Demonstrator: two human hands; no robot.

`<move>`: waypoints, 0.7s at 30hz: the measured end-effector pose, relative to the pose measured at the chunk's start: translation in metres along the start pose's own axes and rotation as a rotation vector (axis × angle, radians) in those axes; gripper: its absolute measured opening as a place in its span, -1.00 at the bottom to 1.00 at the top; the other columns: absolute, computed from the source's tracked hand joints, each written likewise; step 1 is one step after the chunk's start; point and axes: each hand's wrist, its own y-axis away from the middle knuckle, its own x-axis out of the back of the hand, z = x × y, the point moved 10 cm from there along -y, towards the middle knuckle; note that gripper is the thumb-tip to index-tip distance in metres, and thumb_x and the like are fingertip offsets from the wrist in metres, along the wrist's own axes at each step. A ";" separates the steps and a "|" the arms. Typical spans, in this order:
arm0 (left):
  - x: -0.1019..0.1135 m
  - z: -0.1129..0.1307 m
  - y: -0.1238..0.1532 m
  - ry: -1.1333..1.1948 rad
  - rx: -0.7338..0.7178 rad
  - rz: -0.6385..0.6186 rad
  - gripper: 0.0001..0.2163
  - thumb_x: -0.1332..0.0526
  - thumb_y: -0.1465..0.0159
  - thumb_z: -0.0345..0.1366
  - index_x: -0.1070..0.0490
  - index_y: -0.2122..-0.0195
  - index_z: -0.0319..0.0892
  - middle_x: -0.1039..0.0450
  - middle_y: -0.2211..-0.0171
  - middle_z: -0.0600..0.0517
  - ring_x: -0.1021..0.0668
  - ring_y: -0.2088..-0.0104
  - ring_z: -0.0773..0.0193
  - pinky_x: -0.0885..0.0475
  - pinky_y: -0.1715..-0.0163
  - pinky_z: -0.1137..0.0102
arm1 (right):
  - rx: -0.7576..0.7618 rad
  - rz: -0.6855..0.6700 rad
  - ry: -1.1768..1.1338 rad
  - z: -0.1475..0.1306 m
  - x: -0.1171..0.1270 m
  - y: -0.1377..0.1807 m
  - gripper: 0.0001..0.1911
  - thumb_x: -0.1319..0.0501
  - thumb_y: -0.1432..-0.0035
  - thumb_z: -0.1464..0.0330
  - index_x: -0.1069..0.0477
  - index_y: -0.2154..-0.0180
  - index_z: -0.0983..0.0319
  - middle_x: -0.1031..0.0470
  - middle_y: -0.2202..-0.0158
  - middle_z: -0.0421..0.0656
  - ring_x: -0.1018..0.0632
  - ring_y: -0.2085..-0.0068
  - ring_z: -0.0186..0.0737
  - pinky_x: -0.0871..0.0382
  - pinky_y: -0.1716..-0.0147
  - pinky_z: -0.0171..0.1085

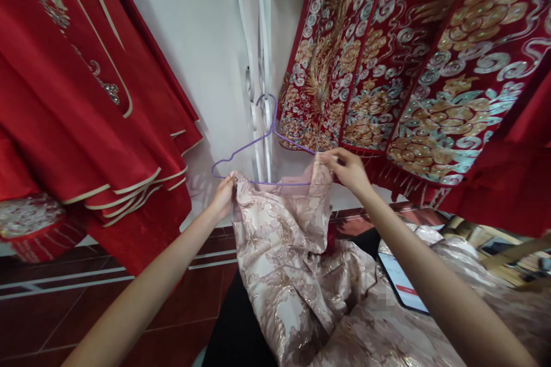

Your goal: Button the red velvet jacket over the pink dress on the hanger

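Observation:
A pale pink brocade dress [279, 240] with a metallic pattern spreads down from my two hands over my lap. The purple hanger [249, 142] passes through its neckline, hook upward. Its right arm runs into the right shoulder strap, while the left end sticks out past the dress. My left hand [224, 194] is closed on the left shoulder edge of the dress, just below the hanger's lower bar. With fingers pinched, my right hand [346, 167] grips the right shoulder strap near the hanger's end; whether it also holds the hanger is hidden.
Red garments [107, 97] with cream piping hang at the left. An embroidered red and gold garment [387, 68] hangs at the right. Behind the hanger stands a white metal rack post [263, 28] against a pale wall. A phone [400, 284] with a lit screen lies by my right forearm.

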 end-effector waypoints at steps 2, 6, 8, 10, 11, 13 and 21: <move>0.001 0.004 0.004 -0.041 -0.008 -0.003 -0.65 -0.37 0.02 -0.06 -0.40 0.34 -0.19 -0.49 0.39 0.04 -0.51 0.34 0.27 -0.38 0.21 0.36 | 0.130 -0.093 0.155 -0.027 -0.017 -0.005 -0.81 -0.19 -0.09 0.21 -0.42 0.34 0.20 -0.54 0.33 -0.12 -0.51 0.30 -0.17 -0.31 0.27 -0.25; 0.031 0.029 0.015 -0.282 -0.132 0.074 -0.66 -0.38 0.03 -0.06 -0.49 0.35 -0.21 -0.50 0.37 0.01 -0.50 0.34 0.28 -0.38 0.23 0.38 | 0.113 -0.264 0.451 -0.026 -0.038 -0.005 -0.76 0.00 -0.24 0.19 -0.33 0.29 0.18 -0.49 0.43 -0.10 -0.47 0.43 -0.14 -0.24 0.39 -0.24; 0.059 0.047 0.021 -0.421 -0.235 0.167 -0.69 -0.41 0.07 -0.08 -0.50 0.43 -0.22 -0.50 0.41 0.02 -0.50 0.36 0.27 -0.38 0.27 0.39 | 0.116 -0.321 0.500 -0.020 -0.039 -0.005 -0.69 0.08 -0.28 0.14 -0.30 0.32 0.17 -0.47 0.44 -0.10 -0.45 0.44 -0.13 -0.20 0.41 -0.25; 0.090 0.058 0.023 -0.491 -0.264 0.254 -0.68 -0.41 0.08 -0.07 -0.52 0.42 -0.21 -0.52 0.42 0.01 -0.51 0.37 0.25 -0.39 0.30 0.38 | 0.149 -0.329 0.465 -0.018 -0.035 -0.007 -0.65 0.11 -0.29 0.10 -0.29 0.33 0.15 -0.48 0.41 -0.12 -0.45 0.41 -0.15 -0.20 0.40 -0.26; 0.103 0.062 0.023 -0.514 -0.261 0.285 -0.66 -0.41 0.09 -0.06 -0.53 0.40 -0.21 -0.53 0.41 -0.01 -0.52 0.37 0.23 -0.39 0.30 0.37 | 0.157 -0.331 0.444 -0.017 -0.034 -0.009 -0.64 0.10 -0.29 0.09 -0.29 0.33 0.15 -0.48 0.40 -0.13 -0.45 0.41 -0.16 -0.20 0.39 -0.27; 0.122 0.066 0.019 -0.523 -0.237 0.317 -0.63 -0.42 0.12 -0.05 -0.54 0.37 -0.21 -0.55 0.38 -0.04 -0.53 0.36 0.20 -0.41 0.28 0.35 | 0.156 -0.338 0.419 -0.015 -0.031 -0.013 -0.64 0.08 -0.28 0.07 -0.31 0.32 0.15 -0.47 0.40 -0.15 -0.44 0.41 -0.19 -0.19 0.39 -0.28; 0.129 0.057 0.001 -0.441 -0.125 0.263 -0.52 -0.45 0.21 -0.02 -0.53 0.33 -0.25 -0.56 0.32 -0.08 -0.55 0.30 0.20 -0.43 0.19 0.31 | 0.150 -0.367 0.349 -0.011 -0.035 -0.016 -0.59 0.06 -0.25 0.01 -0.32 0.34 0.17 -0.43 0.44 -0.19 -0.40 0.41 -0.23 -0.19 0.41 -0.32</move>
